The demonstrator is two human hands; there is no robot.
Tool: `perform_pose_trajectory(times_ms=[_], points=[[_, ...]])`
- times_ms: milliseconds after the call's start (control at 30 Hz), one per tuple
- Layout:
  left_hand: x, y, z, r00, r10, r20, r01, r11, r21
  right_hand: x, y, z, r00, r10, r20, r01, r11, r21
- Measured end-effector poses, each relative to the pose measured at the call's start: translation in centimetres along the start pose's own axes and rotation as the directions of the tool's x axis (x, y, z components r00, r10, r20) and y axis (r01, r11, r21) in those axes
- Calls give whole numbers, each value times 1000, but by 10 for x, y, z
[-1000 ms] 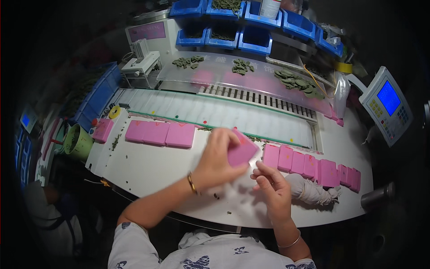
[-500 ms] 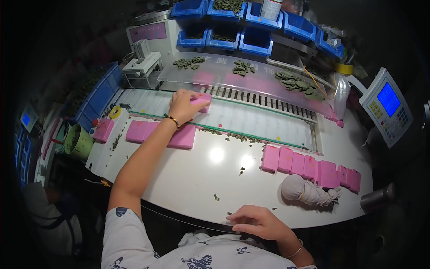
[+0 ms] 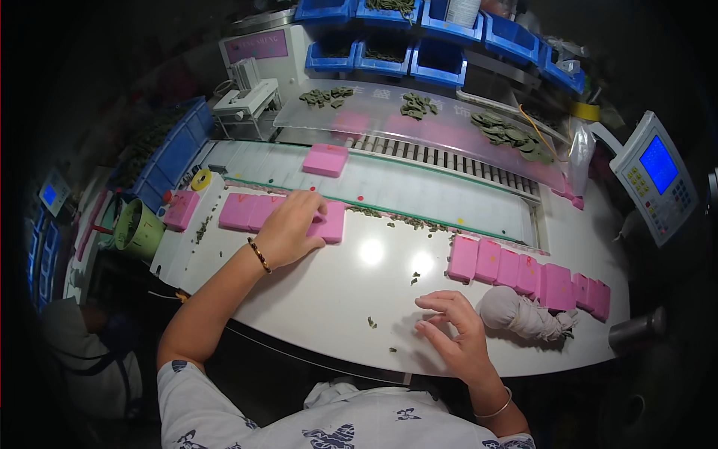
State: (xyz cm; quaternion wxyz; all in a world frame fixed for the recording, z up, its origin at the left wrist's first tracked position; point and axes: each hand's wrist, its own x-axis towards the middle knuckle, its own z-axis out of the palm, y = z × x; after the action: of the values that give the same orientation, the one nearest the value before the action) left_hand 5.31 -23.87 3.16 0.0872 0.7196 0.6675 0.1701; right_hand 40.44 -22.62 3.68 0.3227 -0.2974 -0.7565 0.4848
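My left hand (image 3: 293, 228) reaches over the near row of pink blocks, its fingers and thumb closed around the rightmost pink block (image 3: 333, 222). Part of that block is hidden under the palm. Left of it, more pink blocks (image 3: 238, 210) lie side by side on the white table. Another pink block (image 3: 325, 159) sits by itself on the white conveyor belt (image 3: 404, 183), just beyond that hand. Over the table's front part, my right hand (image 3: 458, 333) hovers with curled, parted fingers and nothing in them. A grey cloth bundle (image 3: 516, 312) lies close to its right side.
Several pink blocks (image 3: 508, 269) form a second row at the right. Green scraps (image 3: 407, 221) line the belt's near edge. Behind stand a clear shelf (image 3: 449, 120) with green pieces and blue bins (image 3: 437, 63). A keypad display (image 3: 652, 176) rises at the right, a green bucket (image 3: 140, 232) at the left.
My left hand has let go of the block on the belt and come back toward me onto the near row. My right hand has risen forward and right, its fingers more spread.
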Motion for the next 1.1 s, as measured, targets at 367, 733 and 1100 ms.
perform_pose_trajectory(times_ms=[367,733,1100], points=[[1,14,-22,979,-172,107,166,984,65,-8,-5,-8,999,-43,-28,41,997,-70],[-23,129,47,964,141,-224,-246,792,-559,9,-9,-5,883,-468,-43,365,741,-564],[-20,158,56,970,242,-37,-210,747,-631,11,-14,-10,931,-352,93,311,639,-703]])
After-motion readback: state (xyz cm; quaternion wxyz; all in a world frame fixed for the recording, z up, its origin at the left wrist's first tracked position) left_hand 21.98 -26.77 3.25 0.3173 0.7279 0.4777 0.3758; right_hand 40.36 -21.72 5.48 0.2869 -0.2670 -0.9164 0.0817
